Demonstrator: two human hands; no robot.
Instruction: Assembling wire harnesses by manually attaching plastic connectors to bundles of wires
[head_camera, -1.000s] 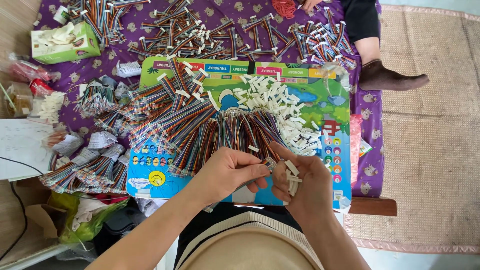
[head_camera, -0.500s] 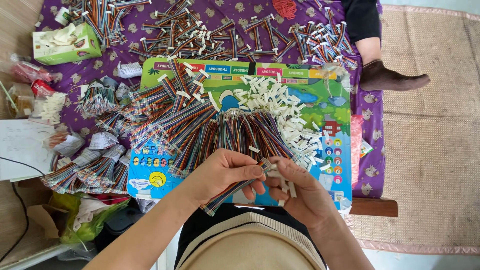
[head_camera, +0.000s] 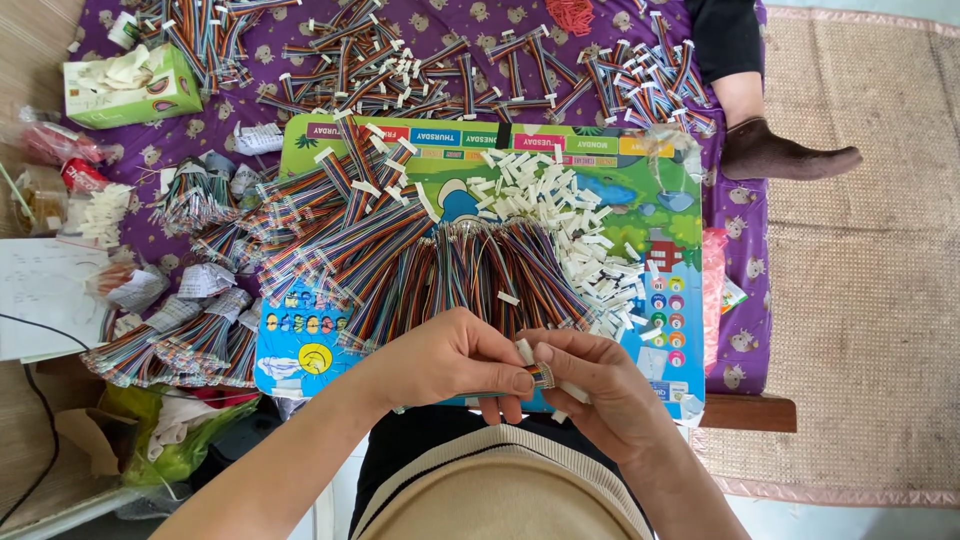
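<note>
Purple cloth: covers the low table, printed with small pale figures, strewn along its far edge with loose rainbow cable pieces.
Woven mat: lies to the right of the table; another person's socked foot rests at its edge.
Colourful board: lies flat on the cloth, a cartoon picture on it, serving as the work surface.
Ribbon cable bundles: fanned across the board's left and middle, more heaped off its left edge.
White connector pile: spread over the board's middle and right, touching the cable fan.
Green tissue box: far left corner of the cloth, well apart from the hands.
Left hand: at the board's near edge, thumb and forefinger pinched narrow on the end of a short ribbon cable.
Right hand: just beside the left, fingertips meeting it, closed on a small white connector held against the cable's end.
</note>
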